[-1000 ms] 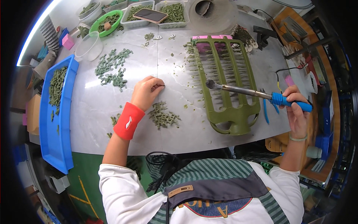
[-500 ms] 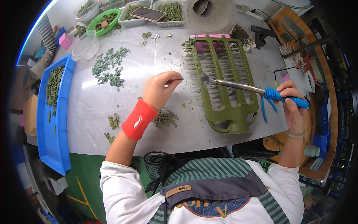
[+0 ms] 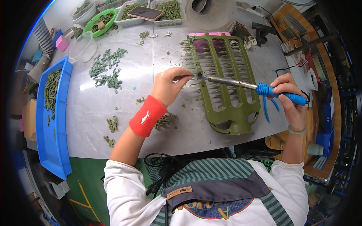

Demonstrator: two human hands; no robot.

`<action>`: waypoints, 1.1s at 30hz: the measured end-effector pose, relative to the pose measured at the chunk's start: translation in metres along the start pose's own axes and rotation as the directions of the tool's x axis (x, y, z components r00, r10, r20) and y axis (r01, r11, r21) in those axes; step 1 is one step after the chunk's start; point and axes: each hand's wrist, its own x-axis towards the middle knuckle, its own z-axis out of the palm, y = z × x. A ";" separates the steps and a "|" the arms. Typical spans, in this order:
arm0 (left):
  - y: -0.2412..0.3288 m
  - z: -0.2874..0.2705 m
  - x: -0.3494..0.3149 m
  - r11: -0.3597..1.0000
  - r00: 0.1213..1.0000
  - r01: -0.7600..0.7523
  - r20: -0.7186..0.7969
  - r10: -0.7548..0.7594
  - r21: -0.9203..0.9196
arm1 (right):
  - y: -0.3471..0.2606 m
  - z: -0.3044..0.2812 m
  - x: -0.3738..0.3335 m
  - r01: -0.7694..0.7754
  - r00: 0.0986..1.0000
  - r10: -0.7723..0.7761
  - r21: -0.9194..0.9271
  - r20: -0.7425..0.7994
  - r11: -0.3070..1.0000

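Note:
My right hand (image 3: 290, 100) grips the blue handle of a soldering iron (image 3: 235, 83), its metal shaft pointing left. The iron's dark, wide tip is over the left bar of an olive-green slotted frame (image 3: 237, 122) with rows of thin rods beneath. Close beside that tip, my left hand (image 3: 169, 84), with a red wristband, pinches a small dark green piece (image 3: 194, 75) between thumb and fingertips. Whether the piece touches the tip or the bar is too small to tell. Below my left hand lies a heap of green bits (image 3: 166, 120).
Loose blue-green pieces (image 3: 107, 67) are scattered left of centre. A long blue tray (image 3: 68, 113) with green pieces stands at the left edge. Along the back are a green basket (image 3: 99, 32), clear tubs and a phone (image 3: 146, 13). Blue-handled pliers (image 3: 266, 109) lie right of the frame.
My left hand has moved right, bringing the small piece up to the iron's tip. The iron and my right hand have shifted slightly left and up.

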 end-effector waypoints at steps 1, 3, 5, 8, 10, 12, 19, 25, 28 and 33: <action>0.001 0.001 0.001 1.000 1.000 -0.006 0.003 0.006 0.014 | 0.000 0.001 0.001 -0.001 1.000 0.001 0.001 0.001 1.000; 0.002 0.003 0.001 1.000 1.000 -0.010 0.007 0.010 0.029 | 0.001 0.003 0.003 0.024 0.999 -0.023 -0.056 0.026 0.998; 0.004 0.005 0.003 0.993 0.998 -0.064 0.005 0.064 0.095 | 0.000 0.003 0.004 0.033 0.999 -0.030 -0.081 0.037 0.996; 0.002 0.006 0.005 0.993 0.997 -0.071 0.000 0.071 0.091 | -0.003 0.001 0.003 0.042 0.998 -0.038 -0.105 0.043 0.994; 0.002 0.007 0.006 0.991 0.996 -0.085 -0.002 0.086 0.099 | -0.004 -0.002 0.001 0.043 0.998 -0.039 -0.101 0.039 0.994; 0.001 0.007 0.005 0.989 0.995 -0.099 -0.005 0.100 0.110 | -0.004 -0.008 -0.003 0.045 0.999 -0.045 -0.011 -0.002 0.999; -0.008 -0.028 0.011 0.996 1.000 0.006 0.026 -0.009 0.093 | -0.004 -0.023 -0.025 0.001 0.995 0.002 0.040 -0.097 0.999; -0.072 -0.125 0.043 0.859 0.960 0.188 -0.273 -0.059 0.475 | -0.001 -0.020 -0.033 -0.037 0.990 0.050 0.108 -0.129 0.994; -0.084 -0.138 0.065 0.838 0.947 0.211 -0.318 -0.048 0.503 | -0.002 -0.019 -0.037 -0.044 0.986 0.062 0.117 -0.155 0.992; -0.076 -0.110 0.091 0.815 0.984 0.146 -0.170 -0.059 0.560 | 0.001 -0.022 -0.041 -0.042 0.984 0.062 0.125 -0.166 0.991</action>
